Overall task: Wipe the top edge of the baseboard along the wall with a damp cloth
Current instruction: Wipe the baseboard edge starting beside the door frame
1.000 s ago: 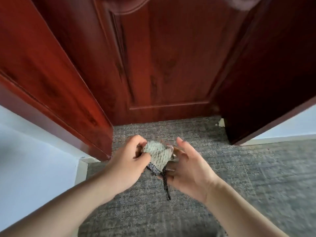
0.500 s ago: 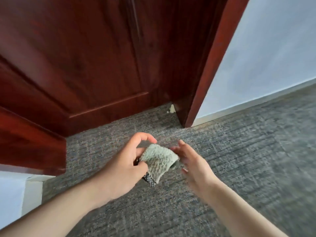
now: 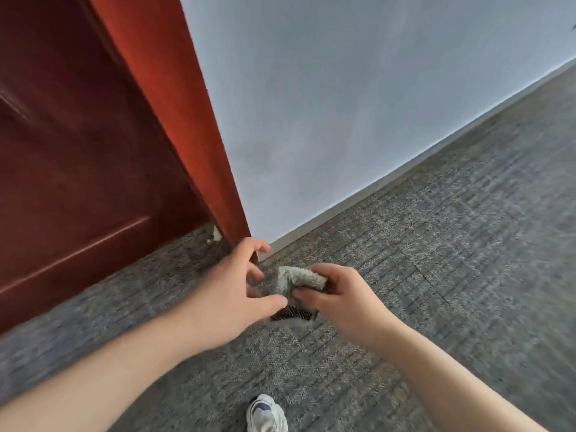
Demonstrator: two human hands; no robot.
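Observation:
A folded, pale green-grey cloth [image 3: 294, 277] with a dark checked edge is held above the carpet, and my right hand [image 3: 339, 296] grips it with the fingers over its top and the thumb beneath. My left hand [image 3: 237, 288] is just left of the cloth, fingers loosely curved, thumb tip close to the cloth's lower edge. The pale baseboard [image 3: 343, 206] runs along the foot of the grey-white wall [image 3: 343, 104], from the door frame up to the right edge. Both hands are a short way in front of its near end.
A red-brown door frame [image 3: 199, 151] and dark wooden door [image 3: 78, 151] fill the left side. Grey carpet [image 3: 452, 275] covers the floor. The toe of a white sneaker [image 3: 266, 414] shows at the bottom centre. A small white chip [image 3: 216, 233] lies at the frame's foot.
The view has swung right, from the door to the wall and baseboard. The cloth has passed from my left hand into my right hand, and my left fingers have come off it.

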